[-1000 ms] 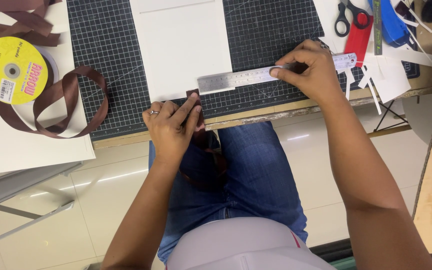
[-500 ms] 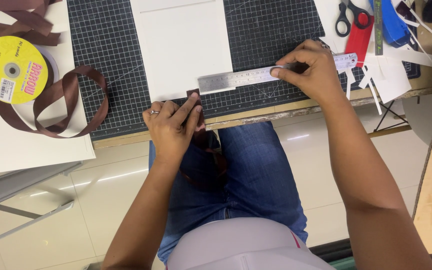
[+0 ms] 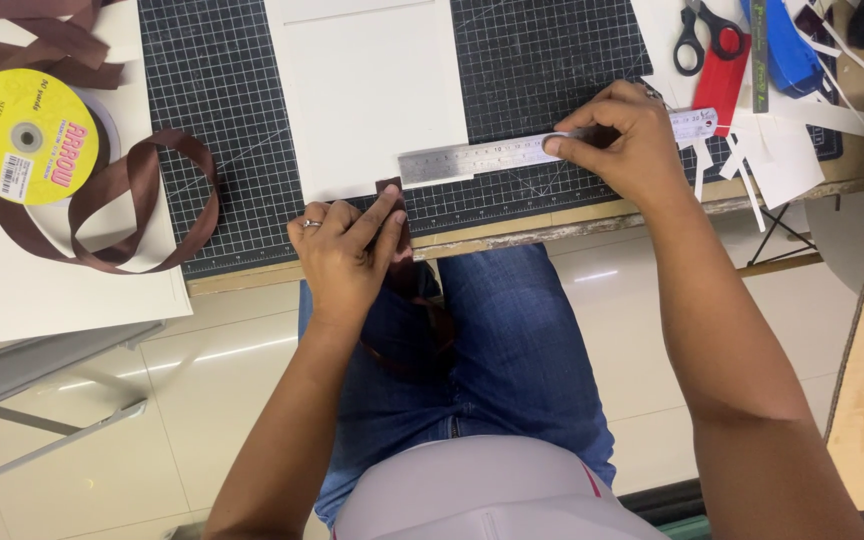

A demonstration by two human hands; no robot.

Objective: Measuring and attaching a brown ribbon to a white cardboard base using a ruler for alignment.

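Left hand (image 3: 344,248) curled, thumb and forefinger pinching the brown ribbon (image 3: 392,205) end at the table edge. Right hand (image 3: 620,140) flat, fingertips pressing the steel ruler (image 3: 472,160), which lies between the hands on the cutting mat (image 3: 212,90).

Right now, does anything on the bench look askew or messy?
Mostly tidy. The steel ruler lies slightly tilted to the cutting mat grid, and loose brown ribbon spills from the spool over the mat's left edge.

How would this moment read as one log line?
left hand: pinches brown ribbon at mat edge | right hand: presses steel ruler on cutting mat
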